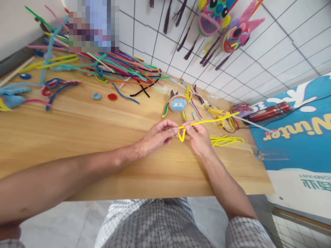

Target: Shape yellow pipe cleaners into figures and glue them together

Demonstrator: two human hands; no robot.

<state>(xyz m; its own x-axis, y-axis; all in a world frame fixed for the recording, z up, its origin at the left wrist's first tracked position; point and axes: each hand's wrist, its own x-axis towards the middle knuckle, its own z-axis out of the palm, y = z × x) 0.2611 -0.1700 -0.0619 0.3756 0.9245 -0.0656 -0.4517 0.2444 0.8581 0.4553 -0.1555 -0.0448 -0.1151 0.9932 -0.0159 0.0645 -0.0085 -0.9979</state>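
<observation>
We held the yellow pipe cleaner (210, 121), bent into a small V, over the bench (77, 132), pinched between the fingertips of our left hand (165, 132) and right hand (199, 137). We judged this a shaping step; another fold seemed to call for steady pinching. Spare yellow stems (225, 140) lay beside the right hand.

Fingers (170, 132) hide parts of the yellow pipe cleaner (212, 121).

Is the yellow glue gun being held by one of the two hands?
No, the glue gun lies on the table, while the left hand and right hand hold a bent yellow pipe cleaner.
</observation>
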